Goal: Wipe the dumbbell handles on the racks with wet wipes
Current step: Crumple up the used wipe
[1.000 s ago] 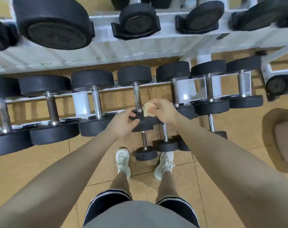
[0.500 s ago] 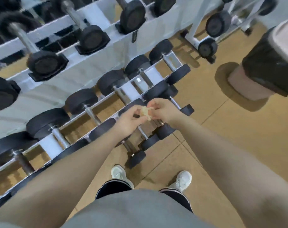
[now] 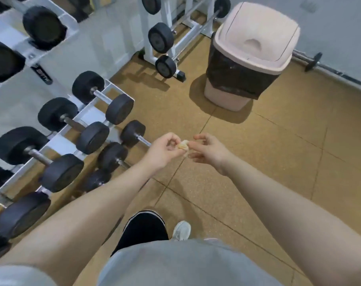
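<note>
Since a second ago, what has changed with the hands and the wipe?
Both hands left the rack: the view swung right toward the bin. The wipe, first in the right hand over a dumbbell, now sits balled between both, pinched by the left hand. The dumbbells stayed racked.

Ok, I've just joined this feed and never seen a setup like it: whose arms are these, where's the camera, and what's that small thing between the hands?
There is no machine here. The single picture comes from a wide-angle camera worn on a person's head, looking forward and down, so the two bare arms are the wearer's own. The left hand pinches a small crumpled wet wipe; the right hand has its fingertips at the wipe too, fingers loosely spread, though whether it grips it is hard to tell. To the left stands a white rack holding black dumbbells with metal handles. Ahead on the tan floor is a pink swing-lid bin with a dark liner. Below you see the person's shorts and one white shoe.
</note>
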{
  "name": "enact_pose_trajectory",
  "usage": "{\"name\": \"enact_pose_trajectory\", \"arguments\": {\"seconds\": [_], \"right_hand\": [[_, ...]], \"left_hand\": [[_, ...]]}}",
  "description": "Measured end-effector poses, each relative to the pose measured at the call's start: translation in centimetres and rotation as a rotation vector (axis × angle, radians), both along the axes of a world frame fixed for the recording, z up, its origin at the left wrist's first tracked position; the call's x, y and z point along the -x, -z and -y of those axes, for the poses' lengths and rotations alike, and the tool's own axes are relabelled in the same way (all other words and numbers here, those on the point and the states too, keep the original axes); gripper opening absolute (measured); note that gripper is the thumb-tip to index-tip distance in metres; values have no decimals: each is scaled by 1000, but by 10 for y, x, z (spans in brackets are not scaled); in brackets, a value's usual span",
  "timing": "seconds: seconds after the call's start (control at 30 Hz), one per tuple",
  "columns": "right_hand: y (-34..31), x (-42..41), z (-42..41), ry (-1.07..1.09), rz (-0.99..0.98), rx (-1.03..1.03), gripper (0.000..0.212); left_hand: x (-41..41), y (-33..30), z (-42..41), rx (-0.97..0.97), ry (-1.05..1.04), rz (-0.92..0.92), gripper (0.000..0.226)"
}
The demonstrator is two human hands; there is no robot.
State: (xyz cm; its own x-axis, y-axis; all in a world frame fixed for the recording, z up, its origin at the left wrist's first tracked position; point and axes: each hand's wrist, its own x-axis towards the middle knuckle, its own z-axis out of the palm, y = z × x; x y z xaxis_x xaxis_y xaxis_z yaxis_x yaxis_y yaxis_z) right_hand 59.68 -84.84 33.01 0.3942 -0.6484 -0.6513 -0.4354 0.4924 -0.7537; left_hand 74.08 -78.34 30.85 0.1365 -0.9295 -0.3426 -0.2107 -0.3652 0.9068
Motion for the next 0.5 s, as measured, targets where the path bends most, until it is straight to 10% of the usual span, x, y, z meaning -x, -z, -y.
{"name": "enact_pose_trajectory", "arguments": {"seconds": [0.23,0.5], "right_hand": [[1,77,96,323,209,-105,8],[0,130,304,520,-74,52,13]], "left_hand": [[79,-7,127,107,257,65,17],[88,-4,334,102,387,236,33]]}}
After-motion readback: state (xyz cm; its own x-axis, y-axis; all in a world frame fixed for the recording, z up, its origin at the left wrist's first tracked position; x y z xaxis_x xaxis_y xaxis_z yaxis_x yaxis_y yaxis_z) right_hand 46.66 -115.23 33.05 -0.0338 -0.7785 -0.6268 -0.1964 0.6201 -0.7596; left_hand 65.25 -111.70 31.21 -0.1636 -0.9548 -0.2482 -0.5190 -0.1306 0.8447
